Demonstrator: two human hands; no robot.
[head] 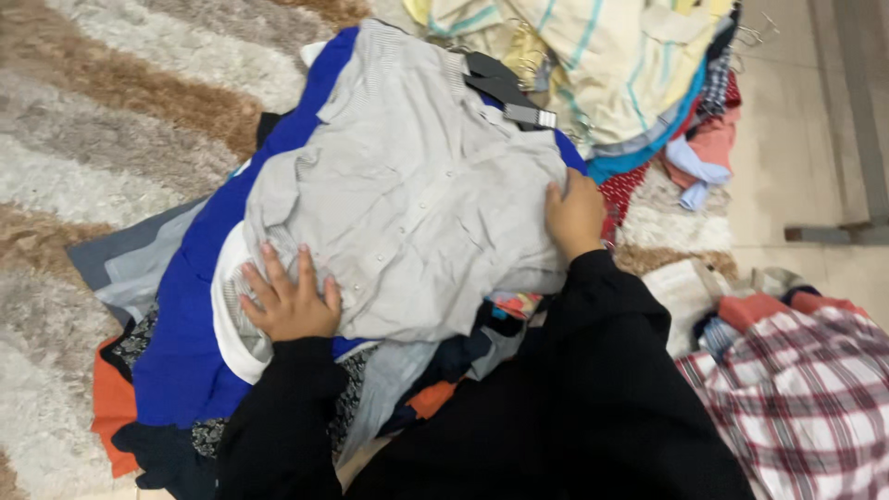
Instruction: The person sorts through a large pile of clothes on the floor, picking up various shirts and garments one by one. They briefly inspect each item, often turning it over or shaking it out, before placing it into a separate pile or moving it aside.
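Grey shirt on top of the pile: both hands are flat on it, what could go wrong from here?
1. The grey shirt lies on an uneven heap over a blue garment, so it could slide or crease as the left hand and right hand press.
2. The black hanger at its collar may snag the fabric.

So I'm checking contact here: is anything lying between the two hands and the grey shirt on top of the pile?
Nothing visible does. The left hand lies flat on the lower edge of the grey shirt, and the right hand presses on its right edge. The black hanger sits at the collar, apart from both hands.
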